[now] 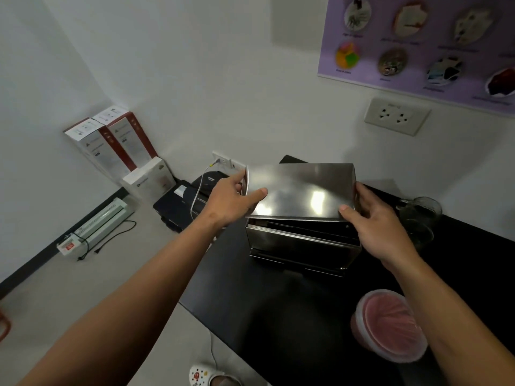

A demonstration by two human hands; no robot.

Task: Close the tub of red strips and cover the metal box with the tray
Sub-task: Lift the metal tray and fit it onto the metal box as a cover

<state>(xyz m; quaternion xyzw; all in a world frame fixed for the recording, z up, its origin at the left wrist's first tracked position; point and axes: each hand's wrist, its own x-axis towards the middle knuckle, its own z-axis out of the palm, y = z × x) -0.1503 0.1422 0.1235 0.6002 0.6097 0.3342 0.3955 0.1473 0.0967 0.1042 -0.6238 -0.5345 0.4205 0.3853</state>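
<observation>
Now: both hands clamp tray over metal box | tub lidded, red strips inside

One head-worn wide-angle view looks forward and steeply down from close above the black worktop, facing a white wall corner.

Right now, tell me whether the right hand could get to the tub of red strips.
Probably yes. The tub stands uncovered by anything on the black counter, just beneath the right forearm, but the right hand holds the tray and must let go first.
</observation>
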